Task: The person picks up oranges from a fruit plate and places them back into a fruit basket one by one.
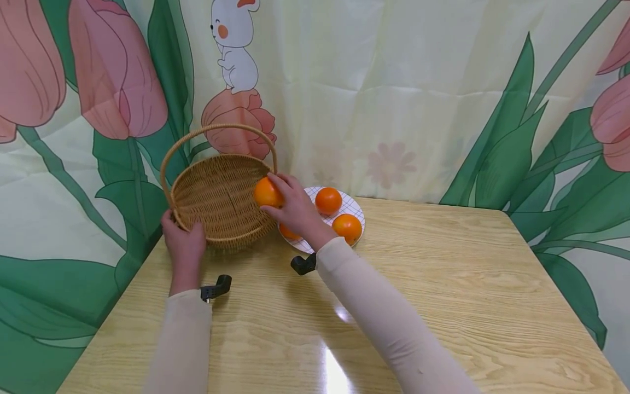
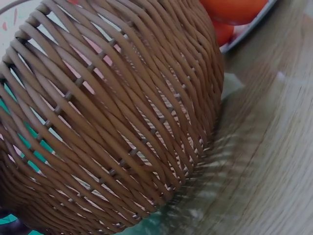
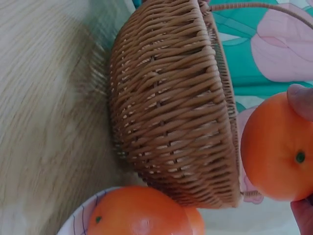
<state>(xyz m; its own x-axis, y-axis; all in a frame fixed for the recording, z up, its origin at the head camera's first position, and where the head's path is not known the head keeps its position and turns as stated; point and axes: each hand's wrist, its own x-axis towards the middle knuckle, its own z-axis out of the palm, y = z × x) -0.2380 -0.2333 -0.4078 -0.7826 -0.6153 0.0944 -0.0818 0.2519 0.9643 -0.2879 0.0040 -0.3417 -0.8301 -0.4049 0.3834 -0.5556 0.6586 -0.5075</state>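
Note:
An oval wicker basket [image 1: 221, 191] with a tall arched handle stands at the table's back left, its inside bare in the head view. My left hand [image 1: 185, 243] grips its rim at the near left side. In my right hand [image 1: 300, 210] is an orange [image 1: 267, 192], pinched between thumb and fingers at the basket's right rim. The right wrist view shows this orange [image 3: 276, 147] just beyond the rim, its green stem spot visible. Beneath and behind my right hand, a white plate [image 1: 358, 210] with a lined pattern bears more oranges [image 1: 328, 201], one partly hidden by the hand.
The wooden table [image 1: 443, 284] reaches back to a hanging curtain [image 1: 344, 82] printed with tulips and a rabbit. A black wrist camera [image 1: 216, 287] sits on the left wrist, another [image 1: 302, 265] on the right. The plate nearly touches the basket's right side.

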